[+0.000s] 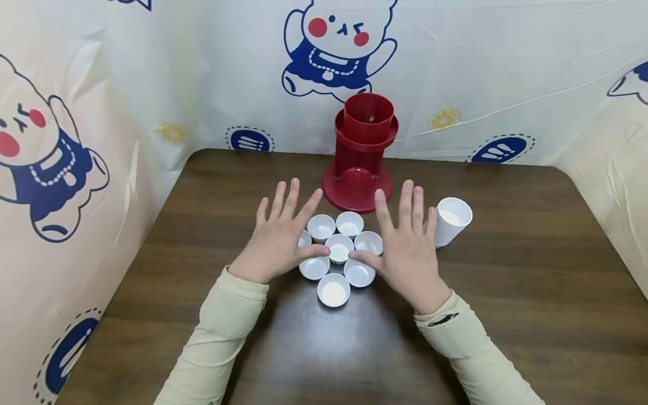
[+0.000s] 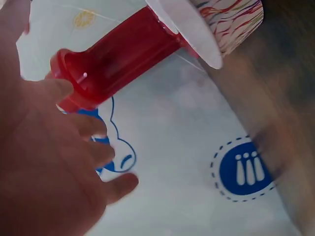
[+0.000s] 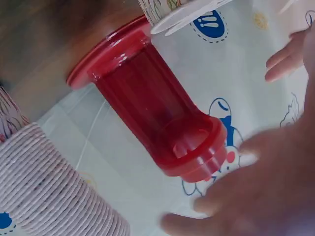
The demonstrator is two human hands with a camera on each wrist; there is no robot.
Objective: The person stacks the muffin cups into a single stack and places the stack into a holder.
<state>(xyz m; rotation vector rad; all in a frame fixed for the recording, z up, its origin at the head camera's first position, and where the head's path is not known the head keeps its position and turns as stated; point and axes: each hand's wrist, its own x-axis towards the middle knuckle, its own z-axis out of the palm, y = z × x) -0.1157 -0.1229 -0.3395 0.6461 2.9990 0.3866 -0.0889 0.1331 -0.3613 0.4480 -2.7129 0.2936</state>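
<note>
Several white paper cups [image 1: 333, 291] stand mouth up in a tight cluster on the table. Over the cluster's left side, my left hand [image 1: 277, 242] has its fingers spread, with the thumb reaching over the middle cup [image 1: 340, 246]. Across from it my right hand [image 1: 409, 256] is spread flat too, palm down, its thumb over the right-hand cups. Neither hand grips anything. In the left wrist view one cup [image 2: 236, 22] shows a wavy coloured pattern under its white rim. A cup on the left of the cluster is partly hidden by my left hand.
A red cylindrical holder [image 1: 360, 154] on a round base stands behind the cups. Right of my right hand is a tall stack of nested white cups [image 1: 452, 222], its ridged rims [image 3: 54, 182] close in the right wrist view. A printed curtain [image 1: 228, 73] surrounds the brown table [image 1: 531, 270].
</note>
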